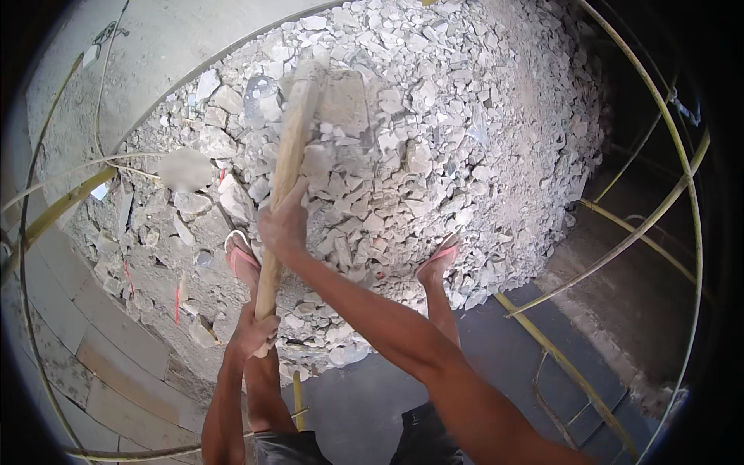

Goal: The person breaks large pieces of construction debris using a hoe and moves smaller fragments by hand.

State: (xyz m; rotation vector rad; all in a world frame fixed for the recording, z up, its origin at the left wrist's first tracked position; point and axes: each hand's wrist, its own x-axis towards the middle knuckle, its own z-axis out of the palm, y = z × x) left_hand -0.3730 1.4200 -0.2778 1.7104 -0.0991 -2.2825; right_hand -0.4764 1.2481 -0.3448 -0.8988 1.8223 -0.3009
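A long wooden-handled tool [287,159] slants away from me over a heap of broken rubble [434,170]. Its far end is smeared by motion, so I cannot tell the kind of head. My left hand [254,331] wraps round the near end of the handle, in front of my left shin. Higher up, my right hand [285,223] is closed round the same handle, with its arm reaching across from the right. Beside the tool's blurred far end lies a flat squarish brownish-grey slab [343,102] among the stones.
My sandalled feet [438,260] stand apart on the rubble. Bamboo-like poles [663,205] and thin rods cross at the right, with another pole [66,200] at the left. A dark grey surface [353,403] lies below. Pale floor [178,39] borders the heap at the far left.
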